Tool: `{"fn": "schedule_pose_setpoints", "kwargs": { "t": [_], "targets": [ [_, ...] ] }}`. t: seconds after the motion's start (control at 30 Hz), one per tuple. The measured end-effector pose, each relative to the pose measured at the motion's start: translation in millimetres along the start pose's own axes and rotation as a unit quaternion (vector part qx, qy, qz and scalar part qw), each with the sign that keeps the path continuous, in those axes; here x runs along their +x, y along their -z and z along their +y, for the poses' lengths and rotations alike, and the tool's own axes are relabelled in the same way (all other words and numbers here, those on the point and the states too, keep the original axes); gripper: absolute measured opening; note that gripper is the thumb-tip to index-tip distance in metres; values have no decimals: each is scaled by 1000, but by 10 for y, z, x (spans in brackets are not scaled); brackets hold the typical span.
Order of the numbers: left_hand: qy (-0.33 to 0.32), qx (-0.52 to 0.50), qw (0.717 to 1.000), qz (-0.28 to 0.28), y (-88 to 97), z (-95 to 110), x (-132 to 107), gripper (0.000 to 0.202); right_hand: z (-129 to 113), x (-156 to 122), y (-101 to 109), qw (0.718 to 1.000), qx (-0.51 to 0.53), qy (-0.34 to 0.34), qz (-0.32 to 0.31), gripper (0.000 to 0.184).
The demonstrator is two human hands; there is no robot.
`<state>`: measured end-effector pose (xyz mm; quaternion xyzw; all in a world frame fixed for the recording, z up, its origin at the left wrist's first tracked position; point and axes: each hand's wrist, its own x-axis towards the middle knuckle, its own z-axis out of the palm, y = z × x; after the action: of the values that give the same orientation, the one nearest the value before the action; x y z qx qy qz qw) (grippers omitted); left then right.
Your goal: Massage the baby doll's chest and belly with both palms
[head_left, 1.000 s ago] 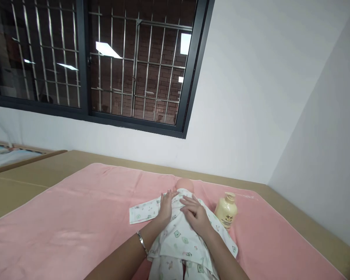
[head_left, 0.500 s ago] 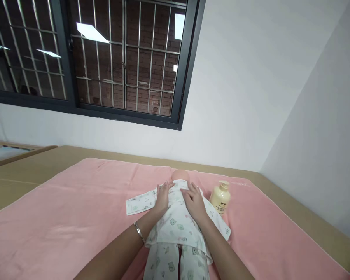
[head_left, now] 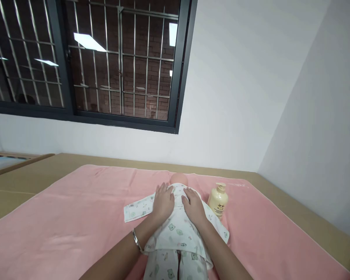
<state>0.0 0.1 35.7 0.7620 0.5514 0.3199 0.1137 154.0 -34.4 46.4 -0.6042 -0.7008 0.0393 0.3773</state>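
A baby doll (head_left: 179, 179) lies on its back or front, I cannot tell which, its head at the far end. It wears a white printed top (head_left: 175, 229) and matching trousers (head_left: 163, 264). My left hand (head_left: 163, 202) rests flat on the upper left of the top, fingers stretched out. On the upper right of the top lies my right hand (head_left: 194, 206), also open, palm down. One sleeve (head_left: 138, 210) spreads out to the left; the other slants down to the right, partly behind my right forearm. A cream pump bottle (head_left: 218, 200) stands close to the right sleeve.
A pink blanket (head_left: 76, 217) covers most of the tan padded surface (head_left: 294, 212). White walls (head_left: 236, 97) rise behind and to the right. A dark-framed window (head_left: 175, 101) with metal bars is at the upper left.
Both hands have flattened onto the top, their fingers now laid out along the chest area. The camera view has shifted slightly; the bottle and doll stay in place.
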Motion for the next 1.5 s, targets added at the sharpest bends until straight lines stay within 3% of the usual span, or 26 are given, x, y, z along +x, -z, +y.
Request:
{"fn": "schedule_pose_setpoints", "kwargs": {
  "t": [0.17,0.27,0.4,0.67,0.93,1.2,1.4,1.5],
  "targets": [
    [31,41,998,-37,4,157,33,58,-36,94,-64,989,-128,-63,-42,48],
    [53,51,996,-52,-11,185,87,59,-70,148,-48,982,-133,-92,-92,52],
    [66,53,994,-66,-22,149,120,61,-85,186,-56,977,-139,-119,-112,61],
    [2,49,995,-89,30,74,95,61,-36,184,-119,970,-163,-101,-147,65],
    [14,62,995,-73,-12,80,79,46,-129,126,-104,970,-202,-68,-121,56],
    [27,53,998,-34,-12,88,57,33,-155,106,-29,981,-151,-67,-97,50],
    [19,48,998,23,45,156,-53,31,-348,52,32,968,-222,-79,-89,41],
    [29,38,998,29,38,150,-56,35,-345,66,69,972,-195,-75,-105,38]
  ]
}}
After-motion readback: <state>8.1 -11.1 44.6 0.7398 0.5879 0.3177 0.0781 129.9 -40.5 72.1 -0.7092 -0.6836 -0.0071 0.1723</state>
